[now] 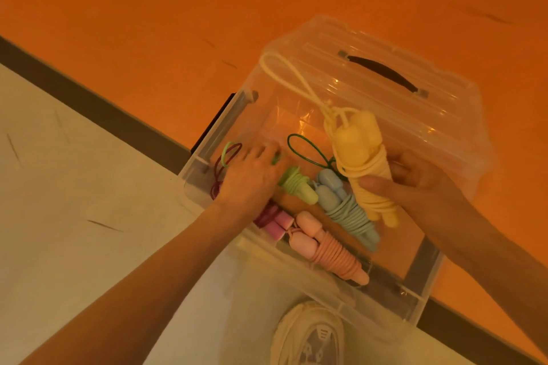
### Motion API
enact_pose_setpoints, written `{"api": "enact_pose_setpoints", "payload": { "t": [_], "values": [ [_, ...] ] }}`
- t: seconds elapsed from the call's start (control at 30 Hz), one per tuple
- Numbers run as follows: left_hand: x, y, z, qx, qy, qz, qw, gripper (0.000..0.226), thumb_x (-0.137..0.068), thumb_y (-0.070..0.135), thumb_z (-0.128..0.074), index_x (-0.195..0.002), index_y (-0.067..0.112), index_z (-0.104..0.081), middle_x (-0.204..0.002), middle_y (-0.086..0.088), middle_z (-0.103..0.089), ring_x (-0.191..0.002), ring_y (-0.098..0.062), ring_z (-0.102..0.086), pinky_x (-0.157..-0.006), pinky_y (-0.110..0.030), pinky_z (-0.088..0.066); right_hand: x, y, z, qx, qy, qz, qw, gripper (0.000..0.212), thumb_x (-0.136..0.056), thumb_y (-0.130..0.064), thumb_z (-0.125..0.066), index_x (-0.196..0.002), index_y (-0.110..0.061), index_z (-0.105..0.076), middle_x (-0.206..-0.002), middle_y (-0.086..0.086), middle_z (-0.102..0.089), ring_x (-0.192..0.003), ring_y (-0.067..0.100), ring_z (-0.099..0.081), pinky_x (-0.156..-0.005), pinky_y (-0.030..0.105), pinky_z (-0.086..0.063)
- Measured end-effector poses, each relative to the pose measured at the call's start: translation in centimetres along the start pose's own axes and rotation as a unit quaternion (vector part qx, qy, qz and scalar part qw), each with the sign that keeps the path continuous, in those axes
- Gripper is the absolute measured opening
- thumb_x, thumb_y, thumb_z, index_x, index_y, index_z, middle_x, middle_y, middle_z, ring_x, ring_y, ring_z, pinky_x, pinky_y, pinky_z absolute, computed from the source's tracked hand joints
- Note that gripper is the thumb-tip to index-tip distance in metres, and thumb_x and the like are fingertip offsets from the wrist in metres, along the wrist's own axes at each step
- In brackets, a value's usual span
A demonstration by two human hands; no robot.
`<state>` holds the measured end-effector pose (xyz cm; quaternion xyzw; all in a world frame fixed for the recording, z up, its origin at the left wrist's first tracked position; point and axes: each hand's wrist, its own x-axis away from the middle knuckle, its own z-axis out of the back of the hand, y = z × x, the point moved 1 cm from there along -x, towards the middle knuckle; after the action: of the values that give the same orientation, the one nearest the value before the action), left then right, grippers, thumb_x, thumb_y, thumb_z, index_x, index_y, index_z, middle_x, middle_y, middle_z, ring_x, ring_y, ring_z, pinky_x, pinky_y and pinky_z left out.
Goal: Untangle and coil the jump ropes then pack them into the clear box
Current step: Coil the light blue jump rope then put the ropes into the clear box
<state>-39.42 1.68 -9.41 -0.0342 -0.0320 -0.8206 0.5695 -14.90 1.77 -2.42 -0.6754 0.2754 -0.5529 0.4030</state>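
The clear box stands open on the floor, its lid with a dark handle tipped back. Inside lie coiled jump ropes: a green one, a blue one, a pink one and a purple one. My right hand grips a coiled yellow jump rope over the box's right side, its loop end sticking up. My left hand reaches into the box's left part, fingers down on the ropes there; what it touches is hidden.
The box straddles a dark stripe between orange floor and pale floor. A white shoe stands just in front of the box's near wall.
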Motion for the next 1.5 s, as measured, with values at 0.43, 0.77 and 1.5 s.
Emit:
{"api": "enact_pose_setpoints", "payload": {
  "t": [0.43, 0.77, 1.5],
  "values": [
    [-0.2, -0.2, 0.1, -0.027, -0.043, 0.008, 0.999, 0.055, -0.066, 0.026, -0.081, -0.116, 0.015, -0.061, -0.114, -0.011, -0.06, -0.108, -0.034, -0.058, -0.095, -0.046, -0.046, -7.1, 1.2, -5.5, 0.175, 0.055, 0.21, 0.96, 0.051, -0.081, -0.021, -0.074, -0.127, -0.017, -0.055, -0.119, -0.004, -0.062, -0.109, 0.007, -0.058, -0.092, 0.022, -0.047],
    [0.5, 1.1, -0.8, -0.01, -0.039, 0.068, 0.997, 0.057, -0.078, 0.021, -0.069, -0.131, 0.008, -0.052, -0.12, -0.009, -0.058, -0.118, -0.031, -0.054, -0.097, -0.044, -0.045, -11.0, 1.5, -7.8, 0.453, 0.129, 0.229, 0.852, 0.055, -0.085, -0.028, -0.068, -0.132, -0.013, -0.043, -0.123, 0.01, -0.058, -0.111, 0.03, -0.056, -0.082, 0.039, -0.043],
    [-0.2, 0.9, 0.0, 0.105, -0.105, 0.04, 0.988, 0.079, -0.085, 0.013, -0.059, -0.153, 0.011, -0.019, -0.159, -0.01, -0.018, -0.142, -0.03, -0.029, -0.109, -0.042, -0.036, -9.5, 2.2, -8.6, 0.499, -0.004, 0.042, 0.866, 0.081, -0.091, -0.024, -0.056, -0.154, -0.02, -0.006, -0.156, 0.011, -0.014, -0.144, 0.032, -0.015, -0.116, 0.042, -0.021]
  ]
}}
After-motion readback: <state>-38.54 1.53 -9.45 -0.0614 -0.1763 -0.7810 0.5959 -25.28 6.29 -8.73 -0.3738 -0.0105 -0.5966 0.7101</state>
